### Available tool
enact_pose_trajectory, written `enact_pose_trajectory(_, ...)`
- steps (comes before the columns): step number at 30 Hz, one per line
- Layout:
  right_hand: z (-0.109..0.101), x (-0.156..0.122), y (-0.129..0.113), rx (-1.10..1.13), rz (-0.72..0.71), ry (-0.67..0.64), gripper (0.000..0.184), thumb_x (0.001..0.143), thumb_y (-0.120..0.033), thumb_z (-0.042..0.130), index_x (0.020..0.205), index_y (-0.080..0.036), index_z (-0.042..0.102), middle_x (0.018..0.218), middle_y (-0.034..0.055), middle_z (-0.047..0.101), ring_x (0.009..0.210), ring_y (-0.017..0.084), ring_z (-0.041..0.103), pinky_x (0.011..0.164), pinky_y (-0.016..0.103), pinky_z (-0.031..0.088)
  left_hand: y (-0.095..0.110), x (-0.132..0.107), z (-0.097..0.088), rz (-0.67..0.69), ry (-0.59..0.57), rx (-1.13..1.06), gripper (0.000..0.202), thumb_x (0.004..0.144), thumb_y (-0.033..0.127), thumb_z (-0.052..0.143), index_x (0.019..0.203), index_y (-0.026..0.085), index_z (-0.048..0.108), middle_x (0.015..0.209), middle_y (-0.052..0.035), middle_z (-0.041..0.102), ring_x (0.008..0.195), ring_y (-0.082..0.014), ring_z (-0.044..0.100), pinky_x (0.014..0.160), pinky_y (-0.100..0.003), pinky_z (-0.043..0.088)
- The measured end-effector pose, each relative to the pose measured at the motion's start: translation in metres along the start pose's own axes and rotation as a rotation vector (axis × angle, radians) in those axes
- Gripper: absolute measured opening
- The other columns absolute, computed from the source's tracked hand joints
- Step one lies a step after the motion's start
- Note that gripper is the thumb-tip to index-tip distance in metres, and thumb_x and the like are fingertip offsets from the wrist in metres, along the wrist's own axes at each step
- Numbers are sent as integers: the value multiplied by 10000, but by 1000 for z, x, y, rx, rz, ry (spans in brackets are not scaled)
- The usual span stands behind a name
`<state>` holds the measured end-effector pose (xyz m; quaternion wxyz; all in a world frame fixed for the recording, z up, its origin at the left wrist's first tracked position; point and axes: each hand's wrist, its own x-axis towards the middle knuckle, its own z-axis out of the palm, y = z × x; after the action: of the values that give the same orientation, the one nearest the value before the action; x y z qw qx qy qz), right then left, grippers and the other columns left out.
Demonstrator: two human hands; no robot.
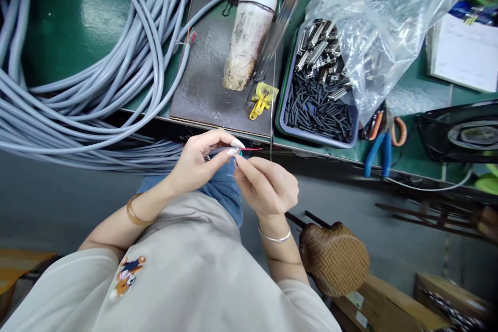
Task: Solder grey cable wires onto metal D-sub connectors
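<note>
Between thumb and index finger, my left hand point(198, 158) grips the end of a grey cable in front of the bench edge. A thin red wire point(252, 149) sticks out of that end to the right. My right hand point(268, 181) is closed in a pinch right beside it, touching the thin wires at the cable end; a bit of green shows at its fingertips. Many more grey cables point(155, 78) lie in a large bundle on the left, one with its coloured wires bared. A yellow clip-like tool point(261, 104) rests on the dark board point(202, 83).
A bin point(356, 137) holds black sleeves point(319, 109) and metal connectors point(317, 44), partly under a clear plastic bag point(373, 41). Blue-handled pliers point(378, 153) lie at the bench edge. A white wrapped tube point(252, 26) leans over the board. A woven-topped stool point(338, 259) stands behind right.
</note>
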<state>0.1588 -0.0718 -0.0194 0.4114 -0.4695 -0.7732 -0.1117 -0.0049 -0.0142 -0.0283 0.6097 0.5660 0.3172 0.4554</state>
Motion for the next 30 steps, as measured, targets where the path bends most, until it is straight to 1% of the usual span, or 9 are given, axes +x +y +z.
enact_pose_trajectory(9,1,1,-5,23,-39,-5,247,891,-97,706,1126,-174,723,836,10,750,599,81,593,535,251,451,-4,-5,0,135,18,-103,71,917,187,703,959,169,757,884,-54,728,810,-111,684,724,-192,562)
enact_pose_trajectory(11,4,3,-7,67,55,50,234,881,-107,720,1089,-214,735,833,-7,744,627,84,614,555,236,481,-2,-5,-2,93,7,-128,80,900,173,718,968,163,760,881,-51,725,809,-107,686,739,-186,561)
enact_pose_trajectory(13,7,5,-9,189,242,95,190,873,-134,737,1019,-254,747,815,-21,727,622,84,606,517,224,466,0,-4,-3,19,-36,-177,112,888,183,728,989,157,770,874,-47,726,782,-106,686,732,-190,560)
enact_pose_trajectory(16,8,10,-11,451,550,94,49,879,-221,750,902,-264,757,769,-24,679,540,74,491,418,225,330,5,1,-2,-71,-102,-241,159,886,268,736,989,161,793,843,-41,725,715,-107,664,695,-213,556)
enact_pose_trajectory(18,8,13,-10,597,701,88,33,881,-270,750,853,-254,755,753,-20,648,543,76,458,425,229,293,10,5,0,-88,-84,-204,159,873,310,757,917,162,798,808,-38,711,694,-107,642,675,-219,548)
enact_pose_trajectory(20,8,15,-7,699,801,82,77,875,-290,749,818,-239,746,759,-13,640,592,87,498,466,231,341,16,8,2,-89,-53,-144,167,864,321,775,847,155,774,792,-36,682,671,-102,620,625,-211,532)
enact_pose_trajectory(23,10,15,-1,780,865,47,116,865,-314,744,793,-224,734,759,-8,642,645,101,546,522,237,405,21,9,3,-110,-78,-138,193,879,336,761,853,151,712,813,-25,630,631,-93,615,557,-201,515)
enact_pose_trajectory(27,11,16,4,874,879,0,93,855,-300,750,802,-224,741,746,-23,631,618,83,518,506,222,368,21,5,2,-50,-90,-22,158,900,308,726,887,164,664,826,-30,627,647,-101,611,586,-215,515)
enact_pose_trajectory(30,9,19,5,908,867,-21,76,852,-271,763,798,-223,738,747,-30,621,587,67,475,483,221,320,19,1,5,22,-24,108,124,889,265,711,838,168,654,768,-19,608,603,-81,507,509,-194,406)
